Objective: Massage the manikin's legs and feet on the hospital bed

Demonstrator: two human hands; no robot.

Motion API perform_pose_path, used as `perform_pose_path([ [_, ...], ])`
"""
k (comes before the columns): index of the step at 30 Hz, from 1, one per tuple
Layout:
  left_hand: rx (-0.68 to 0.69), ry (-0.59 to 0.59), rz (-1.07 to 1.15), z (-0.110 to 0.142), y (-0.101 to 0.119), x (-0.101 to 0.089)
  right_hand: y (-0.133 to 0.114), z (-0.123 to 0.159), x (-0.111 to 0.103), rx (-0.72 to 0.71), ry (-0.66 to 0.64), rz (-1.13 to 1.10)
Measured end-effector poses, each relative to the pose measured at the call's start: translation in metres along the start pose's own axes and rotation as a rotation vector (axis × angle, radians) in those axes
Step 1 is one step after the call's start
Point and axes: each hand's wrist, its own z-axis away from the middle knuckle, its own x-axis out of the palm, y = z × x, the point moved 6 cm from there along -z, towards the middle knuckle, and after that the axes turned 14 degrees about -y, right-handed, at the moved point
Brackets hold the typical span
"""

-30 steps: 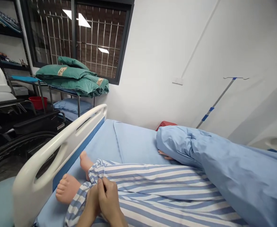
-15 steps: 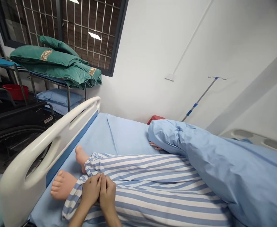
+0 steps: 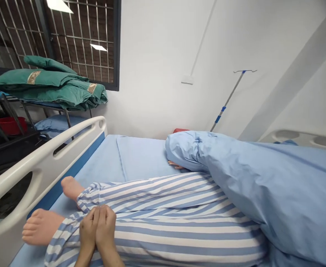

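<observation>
The bed (image 3: 140,154) carries the quilt (image 3: 235,168), which covers the upper end of the trousers (image 3: 152,189). These lie lengthwise on the bed, legs filled. The cloth appears soft and light; the near leg (image 3: 179,239) inside is probably heavier and stiff. Grip slack fabric at the cuff (image 3: 56,239). The near foot (image 3: 43,227) looks smooth and may slip. The left hand (image 3: 87,226) and right hand (image 3: 106,225) are curled closed, touching, over the near leg; whether they hold cloth cannot be told.
</observation>
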Motion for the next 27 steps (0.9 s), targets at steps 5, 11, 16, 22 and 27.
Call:
perform_pose_path([
  [5, 0.031, -0.055, -0.164, -0.013, -0.009, -0.001, -0.011, -0.004, -0.007, 0.038, -0.018, 0.165],
  [11, 0.006, -0.07, -0.451, -0.014, -0.01, 0.005, -0.053, -0.004, -0.036, -0.038, -0.121, 0.528],
  [16, 0.033, -0.038, -0.423, -0.012, -0.012, 0.005, -0.036, 0.002, -0.039, -0.01, -0.111, 0.551],
  [22, -0.045, -0.046, -0.226, -0.004, 0.016, 0.003, -0.021, 0.005, -0.038, -0.022, -0.095, 0.512],
  [27, -0.027, 0.043, -0.101, 0.028, 0.055, -0.01, -0.016, 0.001, -0.039, -0.03, -0.064, 0.497],
])
